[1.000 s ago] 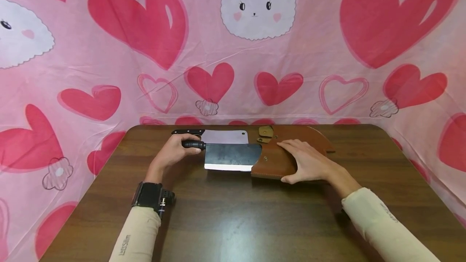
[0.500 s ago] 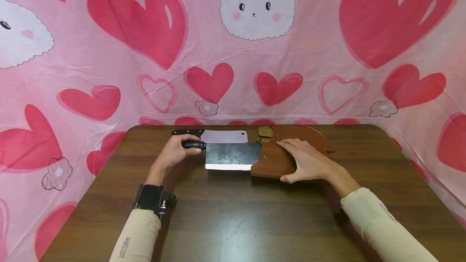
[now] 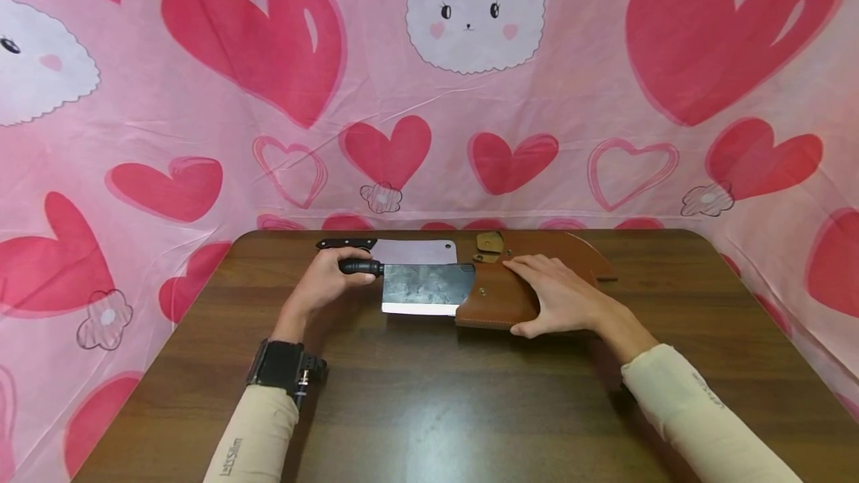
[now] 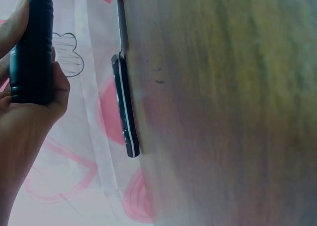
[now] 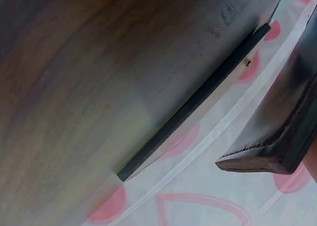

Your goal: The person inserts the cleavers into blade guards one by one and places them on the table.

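Note:
In the head view my left hand (image 3: 325, 279) grips the black handle (image 3: 360, 266) of a dark-bladed cleaver (image 3: 426, 285) with a bright edge. The left wrist view shows fingers and thumb curled round that handle (image 4: 32, 52). The blade's right part is hidden inside a brown leather knife sheath (image 3: 495, 300). My right hand (image 3: 562, 297) holds this sheath at its right side, thumb along the lower edge and fingers over the top. Part of the sheath (image 5: 282, 132) shows at the right wrist view's edge. Sheath and blade appear raised above the table.
Behind lies a second cleaver (image 3: 414, 251) with a black riveted handle (image 3: 345, 244), at the wooden table's (image 3: 429, 401) back edge. To its right lies another brown leather sheath (image 3: 560, 244) with a strap flap (image 3: 490, 242). A pink heart-print cloth (image 3: 429, 95) hangs behind.
The sheath has shifted slightly left with my right hand, and the cleaver slightly right with my left. Less of the blade shows outside the sheath than before.

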Demonstrator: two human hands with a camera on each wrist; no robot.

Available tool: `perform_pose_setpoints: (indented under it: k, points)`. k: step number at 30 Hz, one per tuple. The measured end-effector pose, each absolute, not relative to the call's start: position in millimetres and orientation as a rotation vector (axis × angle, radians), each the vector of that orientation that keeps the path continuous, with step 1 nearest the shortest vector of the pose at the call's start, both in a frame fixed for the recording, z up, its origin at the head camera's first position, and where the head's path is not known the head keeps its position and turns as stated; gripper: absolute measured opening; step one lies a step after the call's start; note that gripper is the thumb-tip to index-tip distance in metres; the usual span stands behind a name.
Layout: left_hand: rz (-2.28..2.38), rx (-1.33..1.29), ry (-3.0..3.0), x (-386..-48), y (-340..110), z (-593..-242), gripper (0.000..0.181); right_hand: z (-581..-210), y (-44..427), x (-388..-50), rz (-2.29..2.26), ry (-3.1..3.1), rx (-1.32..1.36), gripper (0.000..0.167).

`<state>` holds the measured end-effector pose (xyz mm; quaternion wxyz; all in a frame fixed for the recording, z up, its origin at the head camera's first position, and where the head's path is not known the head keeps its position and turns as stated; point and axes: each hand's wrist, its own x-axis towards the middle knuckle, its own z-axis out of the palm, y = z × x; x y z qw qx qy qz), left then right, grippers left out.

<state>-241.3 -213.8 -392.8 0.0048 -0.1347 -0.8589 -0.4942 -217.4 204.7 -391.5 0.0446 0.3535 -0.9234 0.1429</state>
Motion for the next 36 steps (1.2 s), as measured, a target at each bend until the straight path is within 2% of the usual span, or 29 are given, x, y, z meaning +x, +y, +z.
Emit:
perform_pose_setpoints:
  k: [10, 36]
  points:
    - [-1.506, -0.447, -2.699, -242.0, -208.9, -395.2, 0.038, -392.1, 197.4, -217.3, 0.418, -2.82, 1.107, 0.107]
    - [-1.483, -0.442, -2.668, -240.6, -194.4, -396.2, 0.035, -390.1, 180.1, -220.3, 0.395, -2.827, 1.111, 0.107]
